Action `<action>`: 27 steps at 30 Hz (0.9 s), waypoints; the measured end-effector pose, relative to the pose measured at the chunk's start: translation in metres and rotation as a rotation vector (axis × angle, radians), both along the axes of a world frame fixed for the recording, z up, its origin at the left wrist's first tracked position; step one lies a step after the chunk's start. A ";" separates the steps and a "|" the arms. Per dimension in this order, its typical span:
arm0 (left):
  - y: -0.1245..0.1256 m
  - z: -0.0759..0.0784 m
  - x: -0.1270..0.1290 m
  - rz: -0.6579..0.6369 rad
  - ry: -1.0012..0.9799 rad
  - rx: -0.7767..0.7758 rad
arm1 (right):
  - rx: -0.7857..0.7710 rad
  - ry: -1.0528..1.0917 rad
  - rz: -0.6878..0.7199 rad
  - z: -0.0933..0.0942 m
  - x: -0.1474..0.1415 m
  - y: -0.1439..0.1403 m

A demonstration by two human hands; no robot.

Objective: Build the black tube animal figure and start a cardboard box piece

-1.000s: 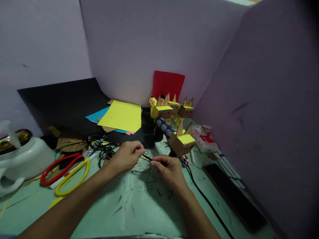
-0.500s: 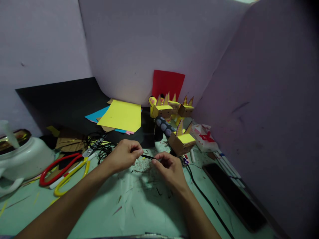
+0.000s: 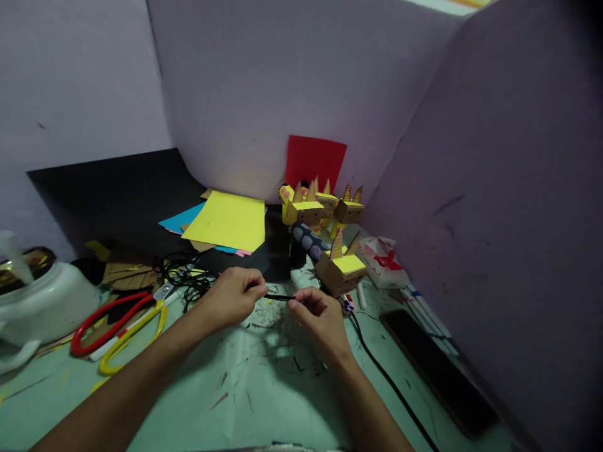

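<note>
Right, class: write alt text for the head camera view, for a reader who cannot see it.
Two bare hands, left hand and right hand, pinch the ends of a thin black strip above a scuffed green table. Behind stand cardboard boxes with yellow tops and pointed ears, beside a yellow paper sheet; scissors with red and yellow handles lie to the left.

Landmark: scissors (image 3: 117, 323). Right of them, bare mat (image 3: 264, 389) gives open passage toward the near edge. Behind them, tangled cord (image 3: 188, 279) and paper (image 3: 228, 220) block. Far right, cardboard box (image 3: 340, 271) and cable (image 3: 386, 376) obstruct.
</note>
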State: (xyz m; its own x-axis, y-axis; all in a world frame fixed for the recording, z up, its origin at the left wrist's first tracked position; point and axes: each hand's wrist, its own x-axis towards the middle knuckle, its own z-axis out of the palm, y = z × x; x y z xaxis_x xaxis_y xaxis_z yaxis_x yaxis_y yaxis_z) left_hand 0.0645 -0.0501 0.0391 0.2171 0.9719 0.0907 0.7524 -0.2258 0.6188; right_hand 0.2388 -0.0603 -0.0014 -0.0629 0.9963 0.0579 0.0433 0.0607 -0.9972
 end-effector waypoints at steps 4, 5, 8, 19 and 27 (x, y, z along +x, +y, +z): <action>0.000 0.001 0.001 -0.024 0.045 0.012 | -0.024 0.053 -0.025 0.002 -0.002 -0.001; 0.000 0.001 0.000 -0.023 0.054 0.021 | -0.024 0.059 -0.025 0.002 -0.003 -0.001; 0.000 0.002 -0.002 -0.009 0.060 0.050 | -0.014 0.068 -0.023 0.001 -0.003 -0.001; -0.003 0.002 -0.002 0.004 0.143 0.013 | 0.089 -0.047 -0.005 -0.011 -0.004 -0.002; -0.015 -0.011 0.020 -0.027 0.306 0.030 | -0.208 0.309 0.294 -0.008 -0.022 -0.009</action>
State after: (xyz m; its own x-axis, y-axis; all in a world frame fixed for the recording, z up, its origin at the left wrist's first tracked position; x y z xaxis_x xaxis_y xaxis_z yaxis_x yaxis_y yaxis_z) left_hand 0.0849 -0.0651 0.0281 0.2645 0.9633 0.0457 0.8964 -0.2631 0.3569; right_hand 0.2170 -0.0695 -0.0092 -0.3556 0.9312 -0.0806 -0.2463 -0.1765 -0.9530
